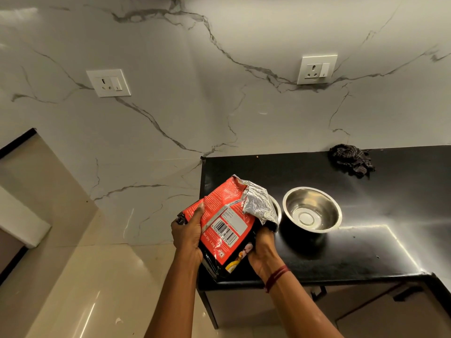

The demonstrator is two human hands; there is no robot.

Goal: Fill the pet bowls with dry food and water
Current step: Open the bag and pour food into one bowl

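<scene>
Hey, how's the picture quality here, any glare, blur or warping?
Head view: wide-angle warping tilts the marble wall; bright glare streaks the glossy black countertop and steel bowl; the red foil food bag and both hands stay fairly sharp.

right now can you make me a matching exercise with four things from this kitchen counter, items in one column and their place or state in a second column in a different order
Items:
1. red and black foil pet food bag
2. shiny round steel bowl
3. dark checked crumpled cloth
4. white wall socket plate

Place or state:
A. lying at the back of the black counter, against the wall
B. held in both hands, left hand and right hand, top torn open
C. mounted on the marble wall, left of the counter
D. standing empty on the counter, right of the bag

Pairs: 1-B, 2-D, 3-A, 4-C
</scene>
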